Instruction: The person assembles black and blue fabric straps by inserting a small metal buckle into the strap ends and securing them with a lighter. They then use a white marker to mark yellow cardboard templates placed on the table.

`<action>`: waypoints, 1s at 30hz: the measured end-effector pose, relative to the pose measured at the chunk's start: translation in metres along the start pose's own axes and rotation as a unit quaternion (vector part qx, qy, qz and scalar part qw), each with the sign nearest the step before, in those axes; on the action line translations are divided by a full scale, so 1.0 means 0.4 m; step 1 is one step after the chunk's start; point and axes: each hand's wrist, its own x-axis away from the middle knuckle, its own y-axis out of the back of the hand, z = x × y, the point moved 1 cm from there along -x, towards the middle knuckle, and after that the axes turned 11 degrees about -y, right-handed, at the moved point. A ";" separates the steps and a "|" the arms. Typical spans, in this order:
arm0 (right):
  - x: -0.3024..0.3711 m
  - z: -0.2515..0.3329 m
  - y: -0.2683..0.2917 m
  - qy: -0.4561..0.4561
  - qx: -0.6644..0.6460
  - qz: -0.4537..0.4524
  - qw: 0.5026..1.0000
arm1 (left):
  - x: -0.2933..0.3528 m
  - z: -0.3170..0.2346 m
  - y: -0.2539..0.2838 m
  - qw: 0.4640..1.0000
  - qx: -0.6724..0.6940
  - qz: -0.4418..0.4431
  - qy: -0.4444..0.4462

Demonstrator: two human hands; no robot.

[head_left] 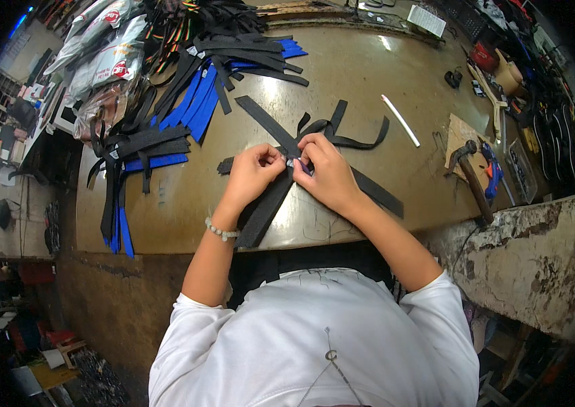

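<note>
Dark webbing straps [267,214] lie crossed in a bundle on the table in front of me. Both my hands meet at the crossing. My left hand [258,173] is closed in a pinch at the left of the crossing, a beaded bracelet on its wrist. From the right, my right hand [327,171] pinches close beside it, thumb and forefinger curled. A small whitish piece [290,163] shows between the fingertips; its kind is too small to tell. Narrower black straps [362,144] curl out beyond my right hand.
Bundles of black and blue straps [199,102] lie at the far left, another [124,163] nearer. Plastic-wrapped packages [107,64] stand behind. On the right lie a white stick [401,121], a hammer [470,173] and a blue-handled tool [493,169]. The table's front edge [158,254] is near me.
</note>
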 end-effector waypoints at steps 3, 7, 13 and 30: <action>-0.007 -0.001 0.003 0.006 0.017 0.005 1.000 | 0.005 -0.033 0.002 0.995 -0.082 -0.042 -0.048; -0.040 -0.040 0.085 -0.276 -0.325 0.038 0.904 | 0.043 -0.161 -0.006 0.972 -0.178 -0.115 -0.105; 0.036 -0.167 0.347 -0.295 -0.361 -0.170 0.868 | 0.105 -0.269 -0.066 0.877 -0.205 0.370 -0.229; 0.125 -0.258 0.364 -0.378 -0.129 -0.213 0.892 | -0.383 -0.233 0.404 0.851 -0.421 0.008 -0.314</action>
